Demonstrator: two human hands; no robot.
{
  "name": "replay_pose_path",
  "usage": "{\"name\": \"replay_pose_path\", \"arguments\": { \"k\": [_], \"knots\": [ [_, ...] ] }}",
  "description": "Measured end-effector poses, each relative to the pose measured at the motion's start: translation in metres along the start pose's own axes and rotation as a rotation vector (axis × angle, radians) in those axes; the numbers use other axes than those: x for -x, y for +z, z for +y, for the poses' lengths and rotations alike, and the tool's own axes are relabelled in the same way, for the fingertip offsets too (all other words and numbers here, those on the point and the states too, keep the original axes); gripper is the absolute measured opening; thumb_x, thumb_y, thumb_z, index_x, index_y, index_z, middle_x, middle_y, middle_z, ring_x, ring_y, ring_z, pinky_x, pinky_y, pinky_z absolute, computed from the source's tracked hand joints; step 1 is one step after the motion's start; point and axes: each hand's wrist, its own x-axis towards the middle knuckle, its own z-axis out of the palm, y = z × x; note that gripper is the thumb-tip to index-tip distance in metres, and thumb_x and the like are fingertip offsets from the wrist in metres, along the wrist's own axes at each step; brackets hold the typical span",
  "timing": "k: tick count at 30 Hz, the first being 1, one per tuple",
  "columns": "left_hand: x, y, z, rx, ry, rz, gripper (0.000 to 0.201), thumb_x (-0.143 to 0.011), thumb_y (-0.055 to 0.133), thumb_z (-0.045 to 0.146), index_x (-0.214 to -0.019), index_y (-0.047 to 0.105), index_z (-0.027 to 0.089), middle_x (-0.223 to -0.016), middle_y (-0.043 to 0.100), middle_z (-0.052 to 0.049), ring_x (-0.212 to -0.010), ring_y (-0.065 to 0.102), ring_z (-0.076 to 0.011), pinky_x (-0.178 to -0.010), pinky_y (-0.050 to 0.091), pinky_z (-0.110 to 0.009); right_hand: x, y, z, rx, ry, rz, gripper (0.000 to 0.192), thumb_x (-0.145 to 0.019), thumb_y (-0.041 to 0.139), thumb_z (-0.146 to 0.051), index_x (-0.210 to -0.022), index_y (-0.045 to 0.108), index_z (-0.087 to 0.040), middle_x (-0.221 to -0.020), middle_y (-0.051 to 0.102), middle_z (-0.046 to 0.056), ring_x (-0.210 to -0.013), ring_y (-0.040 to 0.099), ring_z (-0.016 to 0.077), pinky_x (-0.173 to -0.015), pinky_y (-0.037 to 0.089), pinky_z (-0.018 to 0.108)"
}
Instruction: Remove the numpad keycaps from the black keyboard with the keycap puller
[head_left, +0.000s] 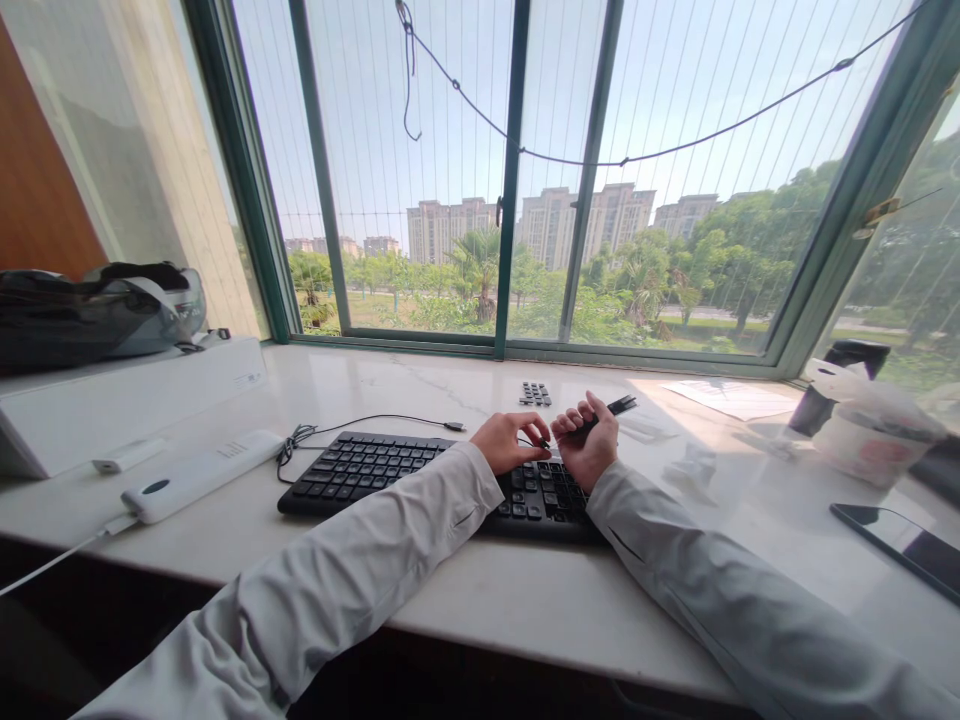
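Observation:
A black keyboard [367, 470] lies on the white counter [495, 590], and part of its right side shows bare key sockets. Above that part, my left hand [504, 443] pinches a small dark piece [545, 443], too small to name surely. Close beside it, my right hand [589, 445] is closed around a slim black tool [622, 405] with a forked end; its lower part is hidden in the palm. Behind my hands, loose black keycaps [535, 393] lie grouped in rows. The keyboard's cable [300, 436] is bundled at the left, its plug [453, 427] lying behind the keyboard.
At left are a white oblong device [199, 475] with a cord, a white box [135, 400] and a dark bag [97, 310]. At right lie clear plastic wrapping [690, 468], a paper sheet [731, 398], a phone [900, 545] and a bagged tub [874, 435]. Windows stand behind.

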Motion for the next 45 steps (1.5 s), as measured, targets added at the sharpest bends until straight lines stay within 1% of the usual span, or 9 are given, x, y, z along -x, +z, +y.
{"name": "replay_pose_path", "arguments": {
  "k": [10,20,22,25,28,32,36,40,45],
  "knots": [
    [-0.003,0.0,-0.002,0.082,-0.023,0.027,0.03,-0.065,0.078,0.038,-0.086,0.071,0.018,-0.077,0.069,0.0,-0.073,0.062,-0.0134,-0.064,0.044,-0.021,0.0,0.0,-0.002,-0.146,0.118,0.016,0.045,-0.084,0.059,-0.041,-0.056,0.031,-0.02,-0.045,0.031,-0.007,-0.041,0.032,0.0068,-0.042,0.035,0.021],
    [-0.005,-0.007,0.0,0.033,-0.163,0.266,0.031,-0.071,0.075,0.042,-0.091,0.07,0.019,-0.087,0.071,-0.003,-0.052,0.059,-0.0088,-0.055,0.047,-0.022,-0.004,-0.004,-0.013,-0.068,0.07,-0.019,0.037,-0.082,0.058,-0.045,-0.063,0.036,-0.021,-0.054,0.041,-0.006,-0.052,0.048,0.0096,-0.056,0.048,0.025],
    [-0.004,-0.009,0.001,0.008,-0.166,0.308,0.027,-0.073,0.074,0.04,-0.091,0.07,0.02,-0.087,0.072,-0.002,-0.047,0.057,-0.0075,-0.054,0.047,-0.022,-0.006,-0.002,-0.015,-0.019,0.081,-0.012,0.035,-0.08,0.061,-0.042,-0.065,0.038,-0.021,-0.053,0.04,-0.006,-0.049,0.045,0.0083,-0.05,0.045,0.022],
    [-0.003,-0.011,0.004,0.003,-0.138,0.384,0.024,-0.075,0.072,0.036,-0.095,0.069,0.022,-0.093,0.073,0.0,-0.039,0.052,-0.0049,-0.049,0.045,-0.021,-0.007,0.001,-0.017,0.152,0.114,-0.035,0.026,-0.077,0.066,-0.033,-0.069,0.045,-0.02,-0.05,0.037,-0.008,-0.039,0.031,0.0049,-0.033,0.025,0.016],
    [-0.002,-0.013,0.009,-0.029,-0.073,0.472,0.024,-0.075,0.073,0.034,-0.096,0.07,0.023,-0.096,0.073,0.001,-0.04,0.051,-0.0045,-0.049,0.043,-0.021,-0.004,0.005,-0.018,0.367,0.189,-0.094,0.023,-0.074,0.07,-0.031,-0.08,0.053,-0.018,-0.048,0.034,-0.01,-0.037,0.018,0.0032,-0.031,0.011,0.017],
    [-0.001,-0.013,0.012,-0.075,-0.018,0.515,0.021,-0.076,0.072,0.033,-0.095,0.07,0.024,-0.093,0.073,0.002,-0.042,0.051,-0.005,-0.051,0.042,-0.021,0.003,0.005,-0.014,0.598,0.294,-0.224,0.032,-0.069,0.075,-0.037,-0.083,0.055,-0.016,-0.049,0.032,-0.011,-0.038,0.015,0.0021,-0.033,0.008,0.018],
    [-0.001,-0.012,0.01,-0.096,-0.012,0.526,0.019,-0.075,0.072,0.033,-0.092,0.07,0.024,-0.092,0.073,0.003,-0.043,0.051,-0.0049,-0.051,0.041,-0.02,0.006,0.001,-0.008,0.687,0.298,-0.339,0.038,-0.067,0.077,-0.045,-0.078,0.053,-0.018,-0.049,0.026,-0.012,-0.04,0.015,0.003,-0.036,0.008,0.02],
    [-0.001,-0.012,0.011,-0.102,-0.014,0.524,0.022,-0.075,0.073,0.034,-0.094,0.068,0.025,-0.094,0.073,0.003,-0.043,0.05,-0.005,-0.052,0.042,-0.021,0.005,0.001,-0.007,0.736,0.222,-0.313,0.043,-0.065,0.077,-0.048,-0.089,0.061,-0.016,-0.048,0.024,-0.012,-0.04,0.015,0.0038,-0.038,0.008,0.021],
    [0.001,-0.013,0.014,-0.148,-0.012,0.494,0.027,-0.076,0.073,0.035,-0.1,0.067,0.026,-0.099,0.073,0.003,-0.046,0.052,-0.0057,-0.055,0.043,-0.021,0.004,0.001,-0.009,0.793,0.127,-0.245,0.047,-0.062,0.077,-0.051,-0.088,0.064,-0.014,-0.045,0.025,-0.012,-0.039,0.017,0.0045,-0.038,0.008,0.023]
  ]
}}
